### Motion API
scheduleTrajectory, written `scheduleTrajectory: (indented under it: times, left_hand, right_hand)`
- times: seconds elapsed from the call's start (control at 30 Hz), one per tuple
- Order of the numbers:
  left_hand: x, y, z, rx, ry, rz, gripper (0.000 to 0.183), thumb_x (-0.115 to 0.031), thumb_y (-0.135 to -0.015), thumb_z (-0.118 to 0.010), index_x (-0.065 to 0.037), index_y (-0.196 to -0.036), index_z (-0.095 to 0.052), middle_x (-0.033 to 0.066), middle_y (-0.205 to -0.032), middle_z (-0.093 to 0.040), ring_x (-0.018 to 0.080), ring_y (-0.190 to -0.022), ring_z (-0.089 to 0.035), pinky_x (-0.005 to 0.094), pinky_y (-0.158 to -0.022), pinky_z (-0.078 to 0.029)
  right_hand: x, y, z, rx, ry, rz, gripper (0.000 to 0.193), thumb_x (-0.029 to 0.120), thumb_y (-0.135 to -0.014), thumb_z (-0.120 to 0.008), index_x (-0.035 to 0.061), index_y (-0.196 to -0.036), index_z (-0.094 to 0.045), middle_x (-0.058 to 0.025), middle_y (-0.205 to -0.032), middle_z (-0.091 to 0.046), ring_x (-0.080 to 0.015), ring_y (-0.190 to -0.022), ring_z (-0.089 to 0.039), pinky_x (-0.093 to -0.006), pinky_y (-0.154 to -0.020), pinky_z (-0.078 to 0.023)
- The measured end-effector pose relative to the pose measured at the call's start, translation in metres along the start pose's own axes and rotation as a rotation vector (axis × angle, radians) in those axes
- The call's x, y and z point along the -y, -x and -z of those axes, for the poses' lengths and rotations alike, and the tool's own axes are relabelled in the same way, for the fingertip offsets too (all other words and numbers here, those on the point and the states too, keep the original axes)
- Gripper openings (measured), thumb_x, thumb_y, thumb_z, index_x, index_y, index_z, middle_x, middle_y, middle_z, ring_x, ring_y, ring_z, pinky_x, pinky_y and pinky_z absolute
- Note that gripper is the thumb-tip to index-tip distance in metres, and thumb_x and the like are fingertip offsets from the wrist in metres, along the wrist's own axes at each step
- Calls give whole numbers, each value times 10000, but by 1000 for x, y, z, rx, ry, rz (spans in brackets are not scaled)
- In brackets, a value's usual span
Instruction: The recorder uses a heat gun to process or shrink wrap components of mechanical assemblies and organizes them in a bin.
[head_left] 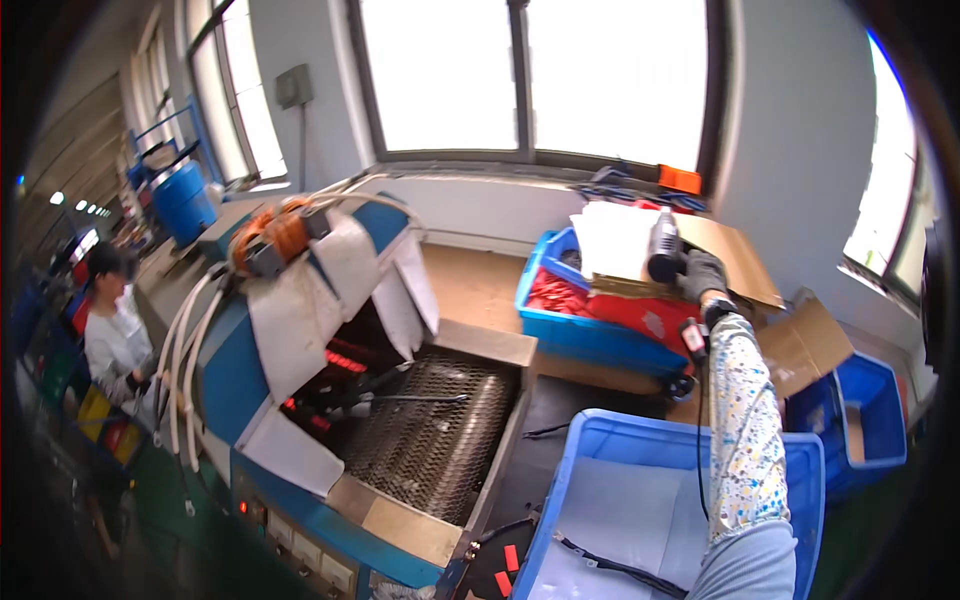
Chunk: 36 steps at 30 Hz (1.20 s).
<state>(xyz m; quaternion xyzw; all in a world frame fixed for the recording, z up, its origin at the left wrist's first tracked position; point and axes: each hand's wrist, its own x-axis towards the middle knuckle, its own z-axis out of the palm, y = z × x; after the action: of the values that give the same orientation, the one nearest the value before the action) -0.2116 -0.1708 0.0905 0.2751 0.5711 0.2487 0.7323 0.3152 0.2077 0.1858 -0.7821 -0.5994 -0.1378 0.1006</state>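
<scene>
My right hand (pixel 705 277), in a grey glove, reaches out to the far right. Its fingers are closed against a dark cylinder with a grey end (pixel 664 247), which looks like a heat gun body; its grip is hidden by the hand. The cylinder is over a stack of cardboard and white sheets (pixel 612 237) on a blue crate (pixel 600 335) with red pieces in it. A patterned sleeve (pixel 745 430) covers my forearm, and a small device (pixel 692 340) sits near the wrist with a black cord hanging down. My left hand is out of view.
A blue conveyor heating machine (pixel 222 370) stands left, its mesh belt (pixel 430 430) bearing black cables (pixel 365 400). In front is a large blue bin (pixel 590 425) with a black cable (pixel 620 570). Another blue bin (pixel 870 400) stands right. A person (pixel 115 335) works at far left.
</scene>
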Motion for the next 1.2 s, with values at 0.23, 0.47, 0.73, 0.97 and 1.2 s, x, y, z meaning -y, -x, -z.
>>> scheduleTrajectory:
  times: [0.23, 0.47, 0.73, 0.97, 1.2]
  left_hand:
    - [22, -29, 27, 171, -139, 136, 333, -322, -880, -570, -15, -983, -643, 58, -827, -672, 108, -727, -638, 221, -611, -498]
    - [20, -30, 30, 208, -129, 80, 398, -376, -878, -556, 0, -979, -639, 62, -807, -661, 119, -676, -633, 208, -566, -498]
    - [21, -34, 46, 420, -252, -78, 359, -331, -916, -500, -27, -1063, -621, 77, -863, -658, 118, -752, -639, 222, -624, -513]
    - [33, -32, 44, 397, -513, -571, 292, -252, -925, -496, -28, -1068, -617, 54, -845, -655, 133, -813, -629, 273, -704, -510]
    - [19, -36, 58, 394, -375, -411, 281, -272, -925, -497, -56, -1053, -623, 10, -838, -654, 79, -754, -611, 208, -629, -488]
  right_hand:
    - [-4, 6, 6, -88, 41, -106, 565, 228, -574, -765, 62, -1061, -531, -173, -987, -595, -339, -957, -578, -412, -849, -459]
    - [42, 98, 76, -209, -364, 101, 306, 30, -624, -595, 20, -930, -591, -181, -867, -635, -333, -860, -607, -387, -729, -469]
    - [138, 243, 138, 348, -868, 377, 237, 106, -596, -700, 13, -800, -626, -31, -655, -604, -111, -575, -541, -281, -553, -449]
    - [163, 269, 97, -35, -515, 736, 127, 52, -661, -671, 53, -767, -601, -89, -638, -585, -217, -580, -592, -329, -519, -446]
    - [148, 270, 92, 427, -902, 250, 167, 69, -594, -699, 48, -737, -615, -63, -665, -594, -217, -597, -588, -296, -549, -447]
